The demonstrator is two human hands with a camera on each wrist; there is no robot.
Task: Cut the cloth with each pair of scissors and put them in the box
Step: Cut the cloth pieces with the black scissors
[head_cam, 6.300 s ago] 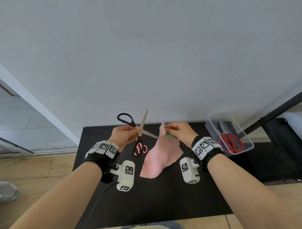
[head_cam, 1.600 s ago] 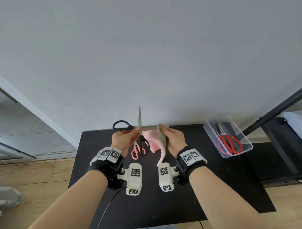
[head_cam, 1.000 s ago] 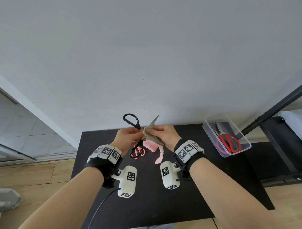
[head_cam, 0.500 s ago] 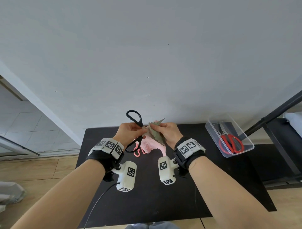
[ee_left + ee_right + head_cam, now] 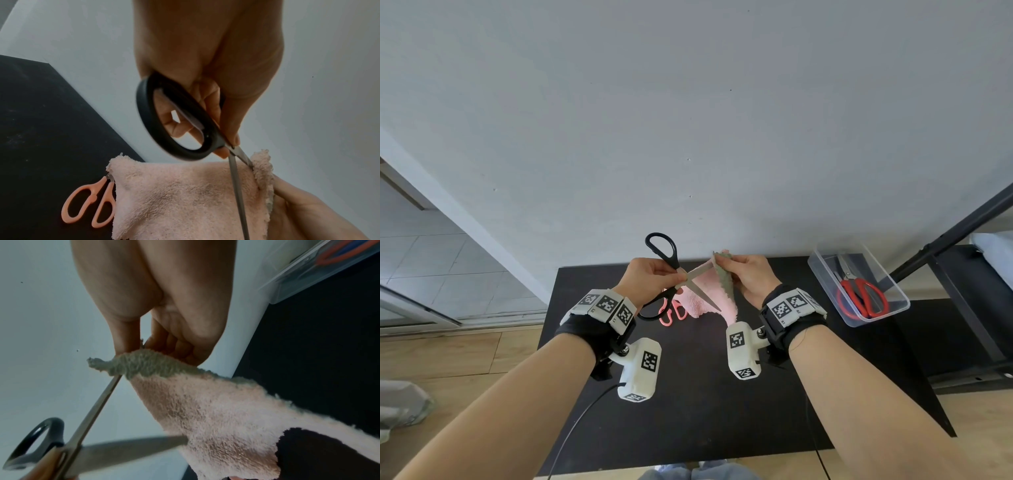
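Note:
My left hand (image 5: 654, 275) grips the black-handled scissors (image 5: 666, 253) above the table, blades spread wide. One blade reaches the cloth's top edge, the other crosses its pink face. My right hand (image 5: 748, 270) pinches the pink cloth (image 5: 710, 298) at its grey-green edge and holds it up. In the left wrist view my fingers wrap the black handle loop (image 5: 176, 123) beside the cloth (image 5: 185, 194). From the right wrist, both blades (image 5: 98, 404) meet the cloth (image 5: 216, 410). Red scissors (image 5: 861, 298) lie in the clear box (image 5: 822, 274).
Small pink-handled scissors (image 5: 671, 311) lie on the black table (image 5: 705, 394), partly under the hanging cloth, also shown as pink scissors (image 5: 90, 204). The box stands at the table's right edge, against the wall. A black stand and frame (image 5: 955, 233) rise on the right.
The scissors' blades have spread wider since half a second ago and now straddle the cloth's edge. Both hands stay raised and close together; the cloth hangs lower on the right.

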